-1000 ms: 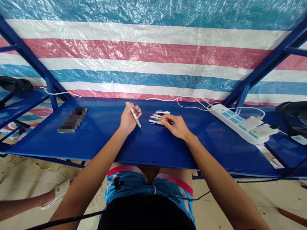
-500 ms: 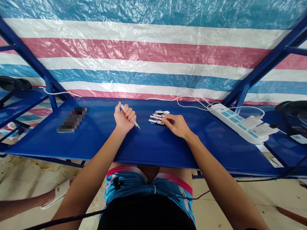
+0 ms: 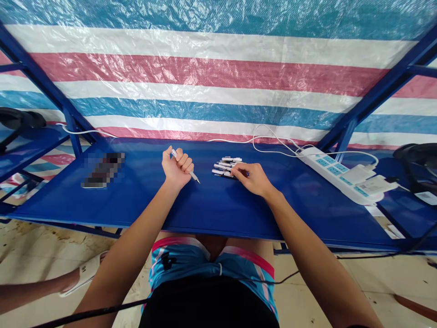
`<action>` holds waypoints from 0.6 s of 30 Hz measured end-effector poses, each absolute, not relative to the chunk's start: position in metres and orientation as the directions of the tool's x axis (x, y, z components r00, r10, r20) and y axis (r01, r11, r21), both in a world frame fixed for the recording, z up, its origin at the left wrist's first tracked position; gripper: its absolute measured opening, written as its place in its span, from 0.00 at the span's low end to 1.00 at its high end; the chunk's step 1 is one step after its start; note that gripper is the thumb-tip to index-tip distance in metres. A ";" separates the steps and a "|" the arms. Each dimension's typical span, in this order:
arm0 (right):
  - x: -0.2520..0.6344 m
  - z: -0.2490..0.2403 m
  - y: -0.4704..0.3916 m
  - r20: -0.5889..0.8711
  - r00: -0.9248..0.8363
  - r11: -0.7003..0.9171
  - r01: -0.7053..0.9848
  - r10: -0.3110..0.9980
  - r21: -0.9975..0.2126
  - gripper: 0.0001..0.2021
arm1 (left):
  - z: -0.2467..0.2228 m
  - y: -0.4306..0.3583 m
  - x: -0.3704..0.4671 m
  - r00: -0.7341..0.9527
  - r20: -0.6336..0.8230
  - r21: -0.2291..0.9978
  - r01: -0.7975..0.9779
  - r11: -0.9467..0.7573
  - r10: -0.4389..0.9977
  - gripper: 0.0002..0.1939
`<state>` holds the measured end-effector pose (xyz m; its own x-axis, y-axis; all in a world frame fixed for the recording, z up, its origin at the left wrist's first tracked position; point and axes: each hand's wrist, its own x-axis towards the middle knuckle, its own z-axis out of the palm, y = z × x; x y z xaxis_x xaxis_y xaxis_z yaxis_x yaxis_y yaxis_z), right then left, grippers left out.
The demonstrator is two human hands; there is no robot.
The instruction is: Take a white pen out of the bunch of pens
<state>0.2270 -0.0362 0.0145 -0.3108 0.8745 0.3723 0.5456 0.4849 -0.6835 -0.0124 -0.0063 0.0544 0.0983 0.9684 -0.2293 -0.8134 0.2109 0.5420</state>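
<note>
Item: white pen (image 3: 186,168), clenched in your left hand (image 3: 176,169), long axis slanting back-left to front-right, tip toward the pen pile (image 3: 225,167). Pile lies mid-bench, nearer the back edge, just right of that fist; your right hand (image 3: 251,179) rests fingers-down on it, the nearer hand.

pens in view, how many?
About 5: one pen in the left hand; roughly four in the pile under the right hand, which may hide more.
</note>
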 end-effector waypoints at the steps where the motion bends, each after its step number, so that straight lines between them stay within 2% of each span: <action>1: 0.227 0.015 -0.036 0.370 -0.310 0.483 0.546 0.876 -0.685 0.19 | 0.054 -0.006 -0.013 0.101 -0.227 0.545 -0.811 0.213 0.969 0.31; 18: 0.227 0.015 -0.035 0.352 -0.323 0.477 0.551 0.879 -0.684 0.20 | 0.054 -0.006 -0.013 0.093 -0.236 0.562 -0.799 0.214 0.967 0.30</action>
<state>0.2268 -0.0352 0.0145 -0.3230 0.8786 0.3519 0.5514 0.4769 -0.6845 -0.0132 -0.0065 0.0536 0.0928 0.9674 -0.2357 -0.7993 0.2135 0.5617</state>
